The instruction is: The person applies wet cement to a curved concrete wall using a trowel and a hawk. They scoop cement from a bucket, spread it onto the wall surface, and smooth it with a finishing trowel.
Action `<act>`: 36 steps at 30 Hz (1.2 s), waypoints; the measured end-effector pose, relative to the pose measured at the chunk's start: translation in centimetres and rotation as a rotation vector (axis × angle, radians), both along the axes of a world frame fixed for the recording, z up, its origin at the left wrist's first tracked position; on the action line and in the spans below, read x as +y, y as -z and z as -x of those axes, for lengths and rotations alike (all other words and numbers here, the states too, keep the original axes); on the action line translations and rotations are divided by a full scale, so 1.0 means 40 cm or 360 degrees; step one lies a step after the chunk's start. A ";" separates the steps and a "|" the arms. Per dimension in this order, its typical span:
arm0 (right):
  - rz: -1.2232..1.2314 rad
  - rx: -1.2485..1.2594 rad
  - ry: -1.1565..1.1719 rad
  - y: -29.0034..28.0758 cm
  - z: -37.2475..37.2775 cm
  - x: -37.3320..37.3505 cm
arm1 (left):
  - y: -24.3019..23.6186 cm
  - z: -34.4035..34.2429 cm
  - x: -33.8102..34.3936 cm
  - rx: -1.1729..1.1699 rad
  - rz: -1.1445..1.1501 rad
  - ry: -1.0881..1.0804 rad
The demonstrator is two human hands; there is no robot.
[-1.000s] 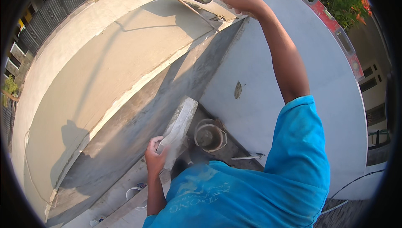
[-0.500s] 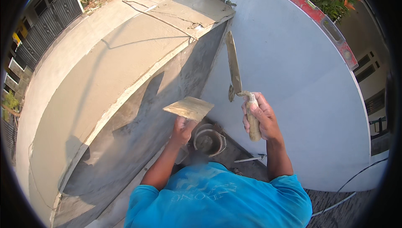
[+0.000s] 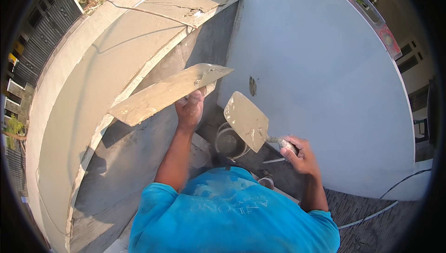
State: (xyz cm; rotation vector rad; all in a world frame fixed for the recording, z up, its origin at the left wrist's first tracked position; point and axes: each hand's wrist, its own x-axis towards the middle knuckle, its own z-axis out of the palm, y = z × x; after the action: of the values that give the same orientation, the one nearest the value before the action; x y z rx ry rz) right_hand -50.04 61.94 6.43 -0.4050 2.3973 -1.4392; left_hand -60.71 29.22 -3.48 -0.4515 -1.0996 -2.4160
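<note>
In my left hand (image 3: 189, 109) is a long flat plastering trowel (image 3: 162, 91), its broad face turned up and streaked with mortar. My fingers close around it from beneath, so its handle is mostly hidden. My right hand (image 3: 301, 154) grips the handle of a smaller trowel (image 3: 247, 122), whose wide blade tilts toward the upper left, smeared with thin mortar. Below and behind that blade stands a round bucket (image 3: 218, 142), partly covered. A dark grey blob of mortar (image 3: 252, 86) shows against the white wall (image 3: 316, 76); whether it sticks there or is in the air, I cannot tell.
A low wall with a smooth plastered top (image 3: 118, 44) curves along the left, a thin bent stick (image 3: 153, 14) lying across it. On the white wall's top edge rests a red spirit level (image 3: 385, 34). A dark cable (image 3: 399, 180) trails at lower right.
The left trowel has swung out to the left, showing its long face. My right hand has come down, turning the smaller trowel from upright to slanted, and the mortar blob is now apart from it.
</note>
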 end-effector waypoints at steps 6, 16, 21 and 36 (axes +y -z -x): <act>-0.0400 0.1497 0.0497 0.083 0.147 0.033 | 0.068 -0.017 -0.107 -0.0093 -0.0120 0.0318; -0.0402 0.1798 -0.0014 0.146 0.289 -0.035 | 0.063 -0.035 -0.123 -0.0137 -0.0030 0.0624; -0.0063 0.1754 -0.0042 0.073 0.331 -0.160 | 0.048 -0.044 -0.036 -0.0586 0.0246 0.0721; -0.0695 0.0235 -0.0313 -0.335 0.622 -0.233 | 0.213 -0.338 -0.154 -0.0961 0.1220 -0.0215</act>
State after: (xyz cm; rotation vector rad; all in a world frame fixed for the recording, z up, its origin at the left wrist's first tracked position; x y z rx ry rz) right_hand -74.93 52.61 19.83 -0.6287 2.6076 -0.7965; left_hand -47.20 23.04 -11.99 0.1601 -2.2403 -1.9692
